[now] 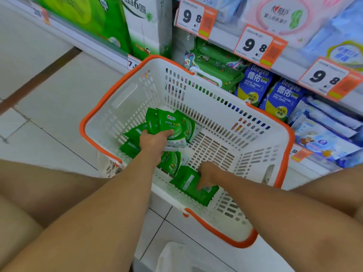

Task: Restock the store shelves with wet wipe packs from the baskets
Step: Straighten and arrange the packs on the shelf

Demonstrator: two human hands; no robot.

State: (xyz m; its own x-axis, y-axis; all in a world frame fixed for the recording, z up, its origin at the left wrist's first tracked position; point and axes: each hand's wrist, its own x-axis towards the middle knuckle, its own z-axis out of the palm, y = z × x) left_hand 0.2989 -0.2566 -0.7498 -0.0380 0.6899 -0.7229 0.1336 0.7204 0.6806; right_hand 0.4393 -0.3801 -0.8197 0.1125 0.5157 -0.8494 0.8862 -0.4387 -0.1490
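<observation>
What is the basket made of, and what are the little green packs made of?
The basket looks like hard white plastic with an orange rim: its walls are moulded into neat slots and keep their shape. The green packs look like thin, soft plastic film, slightly glossy: they crumple where the left hand grips them. The right hand pinches another pack.

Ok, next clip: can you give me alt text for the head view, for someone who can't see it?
Both hands reach into a white basket with an orange rim: the left hand grips a bunch of green wet wipe packs, and the right hand grips another green pack. Behind the basket, store shelves hold green and blue packs under 9.8 price tags.
</observation>
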